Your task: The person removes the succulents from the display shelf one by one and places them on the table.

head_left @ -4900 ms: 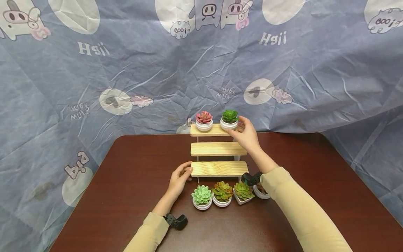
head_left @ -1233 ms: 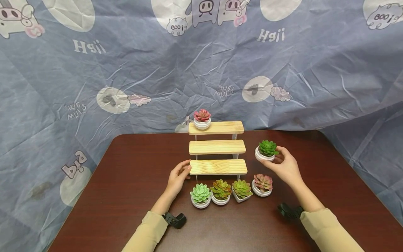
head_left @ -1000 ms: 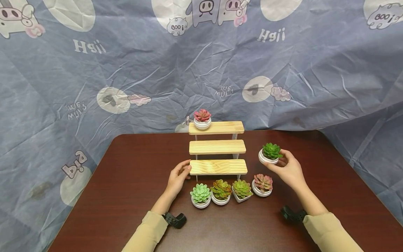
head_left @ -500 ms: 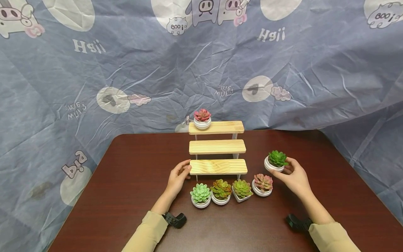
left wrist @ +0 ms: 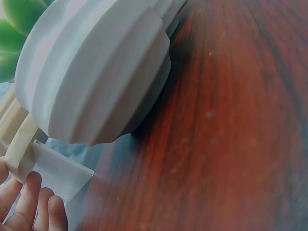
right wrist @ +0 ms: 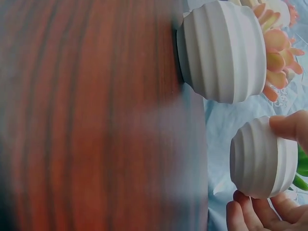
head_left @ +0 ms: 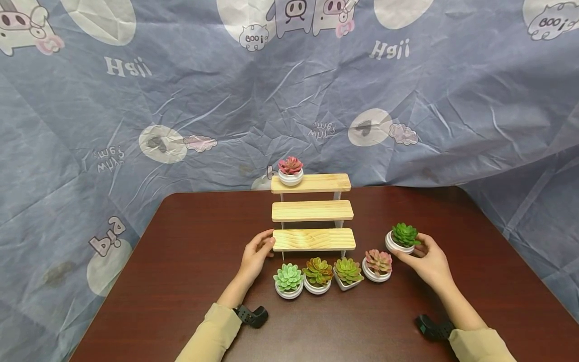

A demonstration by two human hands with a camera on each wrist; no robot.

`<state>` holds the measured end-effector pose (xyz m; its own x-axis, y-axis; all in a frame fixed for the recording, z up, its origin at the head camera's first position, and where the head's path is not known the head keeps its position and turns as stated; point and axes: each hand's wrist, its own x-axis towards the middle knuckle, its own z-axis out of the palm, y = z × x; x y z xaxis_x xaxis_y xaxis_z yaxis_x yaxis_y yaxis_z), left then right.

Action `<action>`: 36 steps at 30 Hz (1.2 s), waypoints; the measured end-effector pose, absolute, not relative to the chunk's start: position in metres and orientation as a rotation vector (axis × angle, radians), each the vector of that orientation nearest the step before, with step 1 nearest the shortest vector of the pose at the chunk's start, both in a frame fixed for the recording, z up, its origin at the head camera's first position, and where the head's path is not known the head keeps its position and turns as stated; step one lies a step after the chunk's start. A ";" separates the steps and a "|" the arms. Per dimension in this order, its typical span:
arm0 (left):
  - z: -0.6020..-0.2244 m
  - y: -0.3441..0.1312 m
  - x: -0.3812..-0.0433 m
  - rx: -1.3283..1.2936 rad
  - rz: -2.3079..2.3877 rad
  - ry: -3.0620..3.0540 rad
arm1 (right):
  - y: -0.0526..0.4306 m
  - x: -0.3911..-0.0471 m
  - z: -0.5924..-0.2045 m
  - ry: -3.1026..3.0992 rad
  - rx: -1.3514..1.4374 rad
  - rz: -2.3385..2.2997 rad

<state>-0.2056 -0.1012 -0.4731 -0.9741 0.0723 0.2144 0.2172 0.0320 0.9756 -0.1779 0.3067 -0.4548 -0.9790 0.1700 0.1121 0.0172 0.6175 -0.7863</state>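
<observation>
My right hand (head_left: 429,260) grips a potted succulent (head_left: 402,239) with dark green leaves, thumb and fingers on either side of its white ribbed pot (right wrist: 260,159). In the right wrist view the pot is above the table surface. My left hand (head_left: 256,255) holds the left end of the lowest board of a three-step wooden display stand (head_left: 314,240), thumb and fingertips at the board's end. On the top step's left sits a red succulent (head_left: 291,171). A pinkish succulent (head_left: 377,265) stands on the table just left of the held pot.
In front of the stand, a mint-green succulent (head_left: 288,280), an orange-green one (head_left: 317,275) and a yellow-green one in a square pot (head_left: 347,274) form a row on the dark wooden table (head_left: 203,226). A blue patterned cloth (head_left: 226,100) hangs behind.
My right hand has carried the dark green succulent off the top step, to the right and down toward the table beside the pinkish one. My left hand has stayed at the stand.
</observation>
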 end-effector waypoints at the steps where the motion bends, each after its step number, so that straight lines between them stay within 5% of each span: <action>1: -0.473 -0.101 -0.206 -0.307 -2.094 -2.178 | 0.307 -0.177 -0.455 -2.666 -0.159 1.293; 36: -0.474 -0.102 -0.206 -0.329 -2.089 -2.183 | 0.313 -0.162 -0.478 -2.659 -0.091 1.319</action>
<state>-0.2062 -0.1020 -0.4741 -0.9715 0.0848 0.2215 0.2250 0.0347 0.9737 -0.1622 0.3129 -0.4779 -0.9833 0.1305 0.1266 -0.0219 0.6064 -0.7949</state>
